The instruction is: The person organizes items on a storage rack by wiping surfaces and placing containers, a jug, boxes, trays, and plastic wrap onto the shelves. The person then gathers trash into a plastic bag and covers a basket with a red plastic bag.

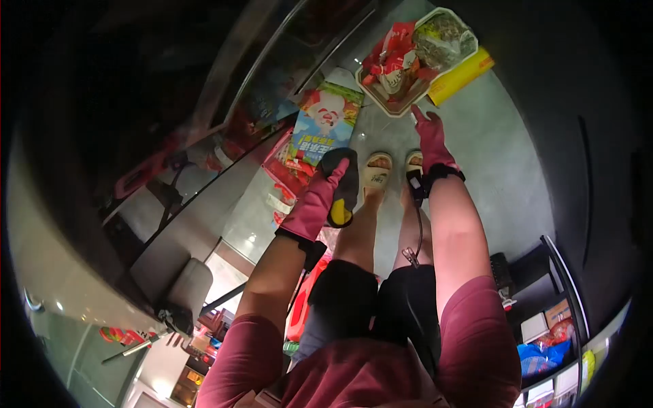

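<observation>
My left hand (pixel 325 197), in a pink glove, is closed around a dark, long oval thing that looks like a shoe or slipper (pixel 349 185) with a yellow patch at its near end. Beyond it a colourful printed bag (pixel 321 132) with a cartoon figure lies on the floor. My right hand (pixel 432 139), also gloved in pink, has its fingers stretched apart below a pale-rimmed basket (pixel 391 111); whether a fingertip touches the rim I cannot tell. Inside the basket are a red printed packet (pixel 398 64) and a clear bag (pixel 445 41) of something dark.
A yellow package (pixel 461 76) lies along the basket's right side. Red packaging (pixel 282 166) is scattered left of the printed bag. My feet in light slippers (pixel 376 173) stand between my hands. At lower right is a shelf with several items (pixel 544 357); a grey chair (pixel 190 289) stands lower left.
</observation>
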{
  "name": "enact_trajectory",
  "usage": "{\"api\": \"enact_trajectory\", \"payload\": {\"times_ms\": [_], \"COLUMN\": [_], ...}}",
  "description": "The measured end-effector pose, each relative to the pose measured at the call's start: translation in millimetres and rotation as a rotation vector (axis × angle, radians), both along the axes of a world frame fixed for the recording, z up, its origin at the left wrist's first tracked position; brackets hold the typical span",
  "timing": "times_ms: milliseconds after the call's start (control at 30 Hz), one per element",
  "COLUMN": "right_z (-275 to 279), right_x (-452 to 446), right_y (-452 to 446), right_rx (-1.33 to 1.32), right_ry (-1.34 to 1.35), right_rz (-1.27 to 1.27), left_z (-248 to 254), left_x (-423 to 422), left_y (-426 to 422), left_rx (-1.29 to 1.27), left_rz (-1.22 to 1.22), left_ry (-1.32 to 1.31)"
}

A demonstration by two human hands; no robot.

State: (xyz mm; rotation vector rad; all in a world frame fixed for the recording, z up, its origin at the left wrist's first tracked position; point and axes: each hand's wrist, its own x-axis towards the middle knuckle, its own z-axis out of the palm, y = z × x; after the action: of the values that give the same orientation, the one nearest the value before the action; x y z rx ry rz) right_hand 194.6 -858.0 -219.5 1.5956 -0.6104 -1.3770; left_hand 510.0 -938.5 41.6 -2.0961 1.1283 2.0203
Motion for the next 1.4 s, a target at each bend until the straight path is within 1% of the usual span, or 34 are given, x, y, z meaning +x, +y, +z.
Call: {"api": "enact_trajectory", "payload": {"times_ms": [33, 67, 133, 167, 200, 267, 300, 333, 367, 400, 433, 467, 533, 567, 600, 633, 667, 700, 733, 767, 800, 867, 933, 1000, 1067, 1133, 1167, 1200, 1267, 1333, 1400], "right_z": [-13, -18, -19, -17, -9, 9, 6, 8, 45, 65, 38, 44, 76, 83, 91, 107, 139, 183, 205, 197, 197, 239, 274, 348, 393, 463, 506, 536, 576, 611, 631], "right_x": [-1, -1, 1, 0, 0, 1, -2, 2, 7, 9, -1, -1, 3, -1, -5, -10, -19, -29, -37, -37, -40, -33, -7, -1, 8, -14, -29, -40, -44, -49, -41], "right_y": [-14, -32, -71, -88, -101, -116, -117, -111, -114, -115, -97, -94, -81, -75, -69, -61, -54, -49, -51, -58, -68, -80, -64, -65, -35, 2, 26, 61, 142, 206, 219], "right_rx": [0.105, 0.207, 0.404, 0.496, 0.493, 0.583, 0.527, 0.523, 0.524, 0.519, 0.431, 0.434, 0.296, 0.299, 0.203, 0.105, 0.107, 0.043, -0.022, -0.014, 0.113, 0.143, 0.126, -0.004, 0.1, -0.055, -0.001, 0.014, 0.202, 0.276, 0.339], "right_ry": [0.485, 0.97, 1.937, 2.426, 2.419, 2.227, 2.22, 2.213, 2.109, 1.999, 2.093, 2.092, 2.099, 2.097, 2.178, 2.256, 2.255, 2.183, 2.107, 2.136, 2.117, 2.065, 1.924, 1.803, 2.194, 2.038, 2.045, 1.985, 2.086, 2.145, 2.185], "right_rz": [0.23, 0.463, 0.936, 1.171, 1.171, 1.288, 1.299, 1.298, 1.194, 1.098, 1.516, 1.516, 1.336, 1.336, 1.329, 1.319, 1.319, 1.395, 1.467, 1.292, 1.475, 1.744, 1.71, 1.872, 1.616, 1.836, 1.79, 1.755, 1.781, 1.736, 1.702], "left_z": [-13, -33, -66, -62, -80, -118, -125, -125, -125, -130, -170, -187, -208, -192, -183, -170, -159, -147, -143, -146, -151, -142, -114, -70, -22, 27, 50, 73, 110, 143, 174], "left_x": [-11, -18, -29, -48, -49, -44, -46, -46, -50, -50, -34, -30, -27, -43, -59, -75, -88, -99, -110, -117, -121, -115, -99, -93, -104, -123, -136, -149, -186, -231, -273], "left_y": [-11, -17, -29, -42, -40, -35, -38, -37, -41, -39, -27, -20, -12, -16, -20, -26, -27, -25, -31, -42, -55, -74, -92, -94, -84, -64, -51, -37, -12, 3, -12], "left_rx": [0.01, 0.014, 0.135, 0.091, 0.091, -0.069, -0.131, -0.13, 0.04, 0.215, 0.164, 0.165, 0.396, 0.343, 0.302, 0.266, 0.243, 0.232, 0.228, 0.243, 0.283, 0.391, 0.501, 0.563, 0.598, 0.632, 0.65, 0.665, 0.694, 0.71, 0.742], "left_rz": [0.056, 0.053, 0.065, -0.04, -0.042, -0.116, -0.095, -0.098, 0.12, 0.34, 0.435, 0.433, 0.681, 0.588, 0.523, 0.468, 0.434, 0.409, 0.392, 0.386, 0.369, 0.34, 0.292, 0.233, 0.167, 0.1, 0.07, 0.031, -0.052, -0.134, -0.223], "left_ry": [0.082, 0.071, 0.064, -0.101, -0.109, 0.02, -0.025, -0.032, 0.134, 0.294, 0.301, 0.301, 0.306, 0.096, 0.06, 0.083, 0.109, 0.142, 0.166, 0.204, 0.259, 0.368, 0.424, 0.437, 0.432, 0.423, 0.418, 0.416, 0.423, 0.449, 0.481]}}
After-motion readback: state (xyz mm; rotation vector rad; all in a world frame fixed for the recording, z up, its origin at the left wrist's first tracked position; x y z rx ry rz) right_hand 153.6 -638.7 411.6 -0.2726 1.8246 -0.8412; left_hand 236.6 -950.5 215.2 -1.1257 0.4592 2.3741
